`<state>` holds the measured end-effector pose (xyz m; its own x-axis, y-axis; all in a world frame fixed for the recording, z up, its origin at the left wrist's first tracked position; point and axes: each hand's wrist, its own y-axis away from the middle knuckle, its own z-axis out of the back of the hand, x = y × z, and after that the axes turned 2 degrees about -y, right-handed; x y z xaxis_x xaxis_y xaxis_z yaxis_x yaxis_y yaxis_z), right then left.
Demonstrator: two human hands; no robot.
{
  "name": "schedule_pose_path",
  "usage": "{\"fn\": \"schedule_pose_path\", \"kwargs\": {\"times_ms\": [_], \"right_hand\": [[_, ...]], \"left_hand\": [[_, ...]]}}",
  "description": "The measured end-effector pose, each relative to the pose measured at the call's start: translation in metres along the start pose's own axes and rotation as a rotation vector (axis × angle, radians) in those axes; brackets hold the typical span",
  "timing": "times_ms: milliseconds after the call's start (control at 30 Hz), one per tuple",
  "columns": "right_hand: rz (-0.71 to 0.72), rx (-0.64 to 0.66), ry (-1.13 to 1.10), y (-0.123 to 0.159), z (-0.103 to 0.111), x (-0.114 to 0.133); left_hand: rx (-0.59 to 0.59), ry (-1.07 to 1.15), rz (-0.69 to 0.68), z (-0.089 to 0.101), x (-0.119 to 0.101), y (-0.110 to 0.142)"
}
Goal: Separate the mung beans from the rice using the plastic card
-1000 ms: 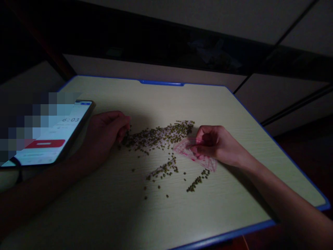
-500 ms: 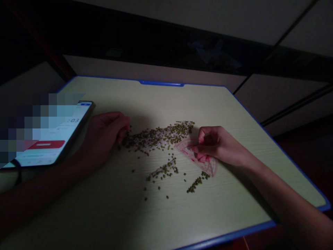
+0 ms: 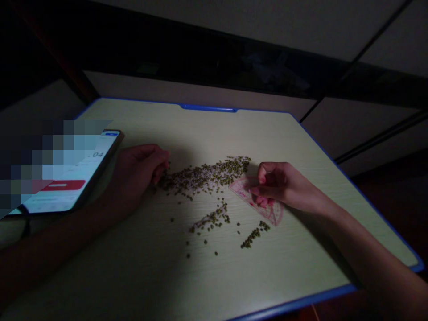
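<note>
A heap of small green beans mixed with pale grains [image 3: 207,176] stretches across the table. My left hand [image 3: 140,171] rests at the heap's left end with its fingers curled closed; whether anything is in them is hidden. Right of the heap, my right hand [image 3: 281,187] pinches a clear protractor [image 3: 244,189] with pink markings, which lies low over the table, its edge close to the heap. Nearer to me is a smaller mixed strip of beans and pale grains [image 3: 210,218]. To its right runs a short row of green beans [image 3: 254,235], just below the protractor.
A tablet or large phone [image 3: 76,196] with a lit timer screen lies at the left, partly blurred out, with a dark cable [image 3: 25,223] by it. The pale table [image 3: 200,285] has a blue rim. Several loose beans lie about the front. Drawer fronts stand behind.
My right hand and the protractor have shifted very slightly to the right, and the protractor's tilt has changed a little. The timer went from 03 to 04. My left hand looks still.
</note>
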<state>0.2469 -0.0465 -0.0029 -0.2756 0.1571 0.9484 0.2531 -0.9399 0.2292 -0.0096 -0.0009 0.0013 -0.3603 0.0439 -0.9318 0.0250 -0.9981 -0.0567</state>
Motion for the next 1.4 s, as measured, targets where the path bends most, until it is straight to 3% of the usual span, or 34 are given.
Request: {"fn": "schedule_pose_path", "kwargs": {"times_ms": [300, 833, 1033, 1400], "right_hand": [[0.047, 0.05, 0.05, -0.001, -0.004, -0.001], [0.17, -0.174, 0.228, -0.006, -0.021, 0.001], [0.247, -0.148, 0.293, -0.006, -0.023, 0.0], [0.282, 0.032, 0.366, -0.004, -0.021, 0.011]], "left_hand": [[-0.001, 0.027, 0.001, 0.0, 0.002, -0.001], [0.019, 0.068, -0.022, -0.001, 0.008, -0.002], [0.01, 0.078, -0.027, -0.001, 0.007, -0.001], [0.017, 0.046, -0.033, 0.001, 0.004, 0.0]]}}
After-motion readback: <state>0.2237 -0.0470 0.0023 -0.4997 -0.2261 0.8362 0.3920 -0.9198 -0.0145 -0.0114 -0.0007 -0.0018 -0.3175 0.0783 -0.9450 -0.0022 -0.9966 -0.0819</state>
